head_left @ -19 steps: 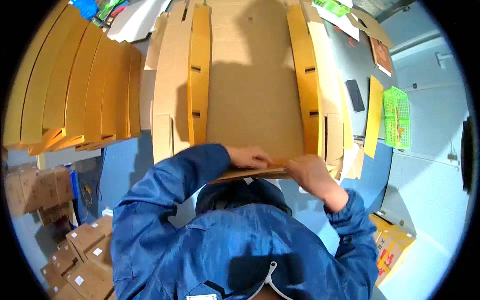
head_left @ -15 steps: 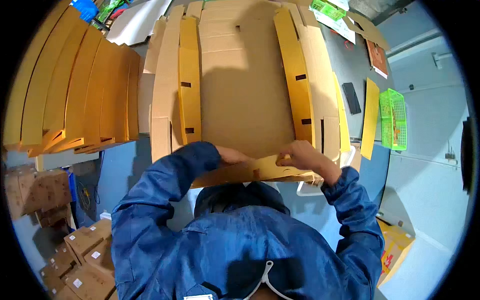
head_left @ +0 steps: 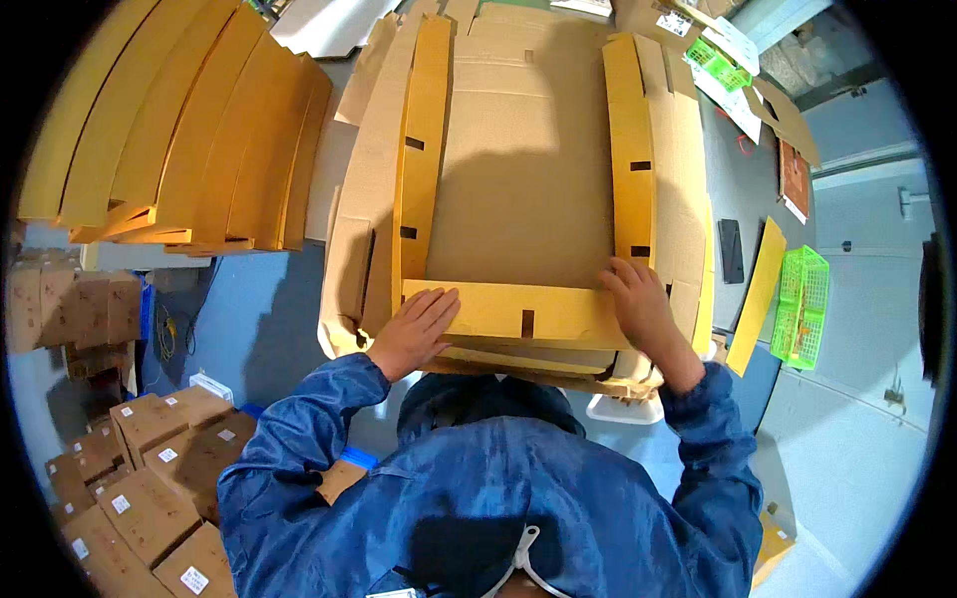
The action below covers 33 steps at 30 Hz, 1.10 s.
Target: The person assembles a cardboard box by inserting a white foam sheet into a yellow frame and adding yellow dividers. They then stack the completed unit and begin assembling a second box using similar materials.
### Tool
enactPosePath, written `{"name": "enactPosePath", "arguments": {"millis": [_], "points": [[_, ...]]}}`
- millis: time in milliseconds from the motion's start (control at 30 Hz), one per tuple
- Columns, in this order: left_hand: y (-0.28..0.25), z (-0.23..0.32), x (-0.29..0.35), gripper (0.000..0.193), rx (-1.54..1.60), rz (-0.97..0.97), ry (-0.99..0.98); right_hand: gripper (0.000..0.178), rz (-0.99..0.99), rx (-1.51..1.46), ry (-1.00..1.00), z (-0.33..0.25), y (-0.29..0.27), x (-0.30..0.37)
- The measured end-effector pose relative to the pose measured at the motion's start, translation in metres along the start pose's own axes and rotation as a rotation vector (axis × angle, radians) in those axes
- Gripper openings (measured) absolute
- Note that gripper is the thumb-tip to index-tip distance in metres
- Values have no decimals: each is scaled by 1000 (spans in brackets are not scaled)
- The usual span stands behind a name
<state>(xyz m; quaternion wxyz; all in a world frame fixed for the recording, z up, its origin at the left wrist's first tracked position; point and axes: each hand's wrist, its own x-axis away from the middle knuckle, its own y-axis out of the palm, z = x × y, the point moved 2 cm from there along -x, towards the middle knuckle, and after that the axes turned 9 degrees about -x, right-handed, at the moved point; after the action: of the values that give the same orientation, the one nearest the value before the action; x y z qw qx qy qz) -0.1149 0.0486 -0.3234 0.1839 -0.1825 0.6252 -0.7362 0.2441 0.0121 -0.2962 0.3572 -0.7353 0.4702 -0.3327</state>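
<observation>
The left hand (head_left: 419,331) lies flat, fingers extended, on the left end of the yellow front strip (head_left: 483,311); the right hand (head_left: 641,305) bends its fingers over the other end, and whether they pinch it I cannot tell. The strip runs crosswise along the near part of the brown cardboard (head_left: 528,219), between the lower ends of the left yellow strip (head_left: 426,130) and right yellow strip (head_left: 629,130). Farther right lie a dark phone (head_left: 732,251) and a green basket (head_left: 800,309).

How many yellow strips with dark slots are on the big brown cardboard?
3: a left strip, a right strip, and a near strip by the left hand and right hand. More could be hidden underneath.
</observation>
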Motion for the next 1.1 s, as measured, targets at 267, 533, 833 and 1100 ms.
{"name": "enactPosePath", "arguments": {"millis": [267,533,833,1100], "points": [[21,-10,-10,53,54,-216,119,34,53,407,-43,-15,53,54],[27,-22,-18,12,-99,-333,98,6,-199,402,-84,-4,49,40],[29,-23,-26,15,71,-508,72,26,-291,99,-5,11,56,35],[25,-14,-25,15,73,-476,-60,41,-180,-495,-185,-113,95,-60]]}}
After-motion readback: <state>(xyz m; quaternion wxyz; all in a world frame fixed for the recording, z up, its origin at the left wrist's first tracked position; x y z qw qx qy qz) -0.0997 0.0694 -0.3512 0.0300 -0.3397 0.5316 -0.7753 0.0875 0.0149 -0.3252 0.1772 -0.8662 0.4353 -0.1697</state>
